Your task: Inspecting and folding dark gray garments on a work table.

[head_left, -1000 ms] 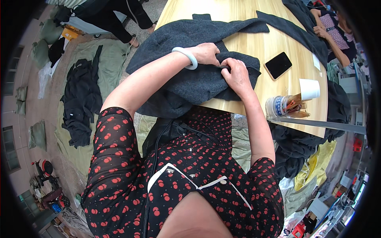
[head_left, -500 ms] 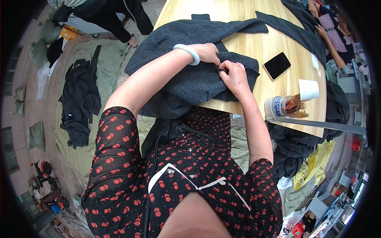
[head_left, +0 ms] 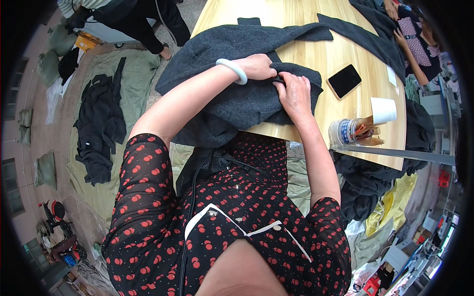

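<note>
A dark grey knitted garment lies bunched over the near left part of the wooden table, one sleeve stretched toward the right. My left hand, with a pale bangle on its wrist, pinches the knit from the left. Close against it, my right hand has its thumb and fingers closed on a raised fold of the same garment. A small dark bit shows between the two sets of fingertips; what it is I cannot make out. The ribbed end of the garment sits just right of my right hand.
On the table lie a black-screened phone and a glass jar of tools with a white paper cup. A metal bar crosses the near right corner. One co-worker handles dark cloth; another person stands far left. Dark garments cover a floor sheet.
My right hand has shifted slightly up and turned, its fingers now more upright. My left hand has barely moved. Both stay on the garment.
</note>
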A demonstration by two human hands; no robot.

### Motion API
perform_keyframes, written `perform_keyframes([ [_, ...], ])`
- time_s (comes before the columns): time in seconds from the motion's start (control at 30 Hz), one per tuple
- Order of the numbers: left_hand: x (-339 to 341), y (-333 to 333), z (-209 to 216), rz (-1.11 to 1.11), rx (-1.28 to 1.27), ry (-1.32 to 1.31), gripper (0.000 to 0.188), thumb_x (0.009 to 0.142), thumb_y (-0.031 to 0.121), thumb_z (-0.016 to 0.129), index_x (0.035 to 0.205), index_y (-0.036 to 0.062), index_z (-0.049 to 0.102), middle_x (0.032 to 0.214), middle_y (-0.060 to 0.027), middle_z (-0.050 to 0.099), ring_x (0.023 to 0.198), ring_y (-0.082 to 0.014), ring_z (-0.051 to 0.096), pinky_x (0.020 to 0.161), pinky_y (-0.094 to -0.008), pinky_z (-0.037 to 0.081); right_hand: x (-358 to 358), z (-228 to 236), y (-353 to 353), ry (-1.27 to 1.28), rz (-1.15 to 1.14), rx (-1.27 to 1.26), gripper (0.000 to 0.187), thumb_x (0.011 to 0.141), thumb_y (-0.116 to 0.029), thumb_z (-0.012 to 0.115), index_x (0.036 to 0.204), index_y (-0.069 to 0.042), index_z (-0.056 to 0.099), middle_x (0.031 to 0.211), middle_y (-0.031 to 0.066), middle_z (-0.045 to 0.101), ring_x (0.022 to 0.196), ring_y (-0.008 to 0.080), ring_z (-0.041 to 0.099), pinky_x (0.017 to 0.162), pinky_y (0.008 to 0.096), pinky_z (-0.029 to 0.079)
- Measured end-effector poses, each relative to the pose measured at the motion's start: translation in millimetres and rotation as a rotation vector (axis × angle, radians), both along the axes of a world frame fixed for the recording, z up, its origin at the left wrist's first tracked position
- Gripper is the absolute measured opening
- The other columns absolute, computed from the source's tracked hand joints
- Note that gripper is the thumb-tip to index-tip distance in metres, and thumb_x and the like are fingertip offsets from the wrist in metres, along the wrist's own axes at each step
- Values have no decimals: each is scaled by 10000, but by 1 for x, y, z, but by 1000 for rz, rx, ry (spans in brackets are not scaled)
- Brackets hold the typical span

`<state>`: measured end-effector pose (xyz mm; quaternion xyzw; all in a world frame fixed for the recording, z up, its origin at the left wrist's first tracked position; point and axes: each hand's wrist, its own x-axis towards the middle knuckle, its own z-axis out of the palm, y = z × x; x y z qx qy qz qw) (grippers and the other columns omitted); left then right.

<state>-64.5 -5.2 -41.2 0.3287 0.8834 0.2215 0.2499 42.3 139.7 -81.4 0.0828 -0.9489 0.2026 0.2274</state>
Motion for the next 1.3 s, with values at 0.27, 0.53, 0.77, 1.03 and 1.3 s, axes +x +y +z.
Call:
perform_keyframes([
  [0.27, 19, -11, -6, -192, 104, 299, 341, 797, 266, 593, 875, -66, 580, 870, -241, 618, 869, -388, 601, 799, -427, 471, -2, 9, 7, -131, 82, 58, 161, 824, -133, 583, 915, -1, 575, 855, 163, 611, 875, 322, 572, 874, 431, 397],
  [0.53, 29, -13, -17, -152, 233, 468, 195, 786, 159, 536, 766, -35, 526, 818, -205, 574, 829, -366, 584, 782, -456, 465, -3, 9, 10, -113, 141, -24, 125, 830, -103, 576, 878, 11, 553, 813, 183, 584, 827, 357, 555, 789, 433, 417],
  [0.77, 27, -14, -13, -150, 309, 479, 185, 778, 145, 528, 757, -38, 509, 811, -192, 562, 818, -372, 578, 775, -454, 468, -3, 13, 19, -128, 194, -153, 168, 816, -84, 587, 950, 17, 588, 882, 197, 619, 883, 366, 582, 798, 412, 447],
  [1.03, 25, -10, 23, -155, 381, 140, 304, 790, 225, 554, 826, -76, 577, 748, -231, 598, 749, -343, 614, 726, -412, 471, -7, 31, 48, -508, 292, -715, 165, 850, -85, 610, 991, 0, 626, 858, -39, 591, 799, 36, 512, 713, 196, 428],
  [1.3, 17, -18, 34, -43, 296, -102, 446, 812, 361, 573, 934, -62, 639, 707, -184, 626, 673, -257, 602, 684, -358, 468, -18, 39, 45, -546, 216, -889, 201, 871, -174, 624, 993, -16, 641, 844, -10, 622, 776, 57, 542, 713, 202, 436],
])
